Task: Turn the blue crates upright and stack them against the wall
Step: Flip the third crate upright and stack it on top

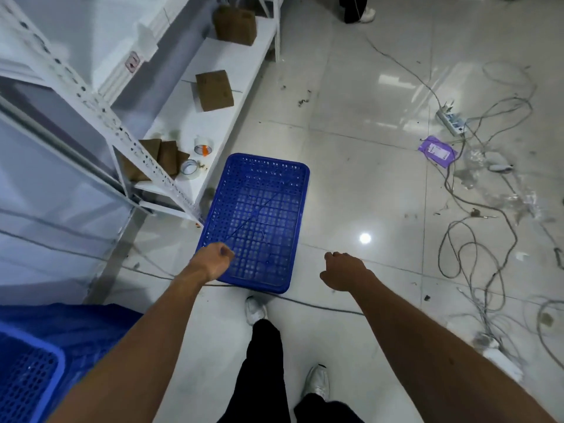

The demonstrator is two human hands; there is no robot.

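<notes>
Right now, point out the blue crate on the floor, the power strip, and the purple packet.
blue crate (pixel 256 221), head view, middle of its perforated base.
power strip (pixel 452 121), head view, its white body.
purple packet (pixel 438 150), head view, centre of its printed face.

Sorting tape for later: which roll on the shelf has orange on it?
The farther roll, standing beyond the clear roll, which shows no orange.

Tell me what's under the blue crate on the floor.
The crate lies flat on the tiled floor; pale tile shows through its mesh, and nothing else visibly. A cable runs past its near edge. The left hand covers one corner.
</notes>
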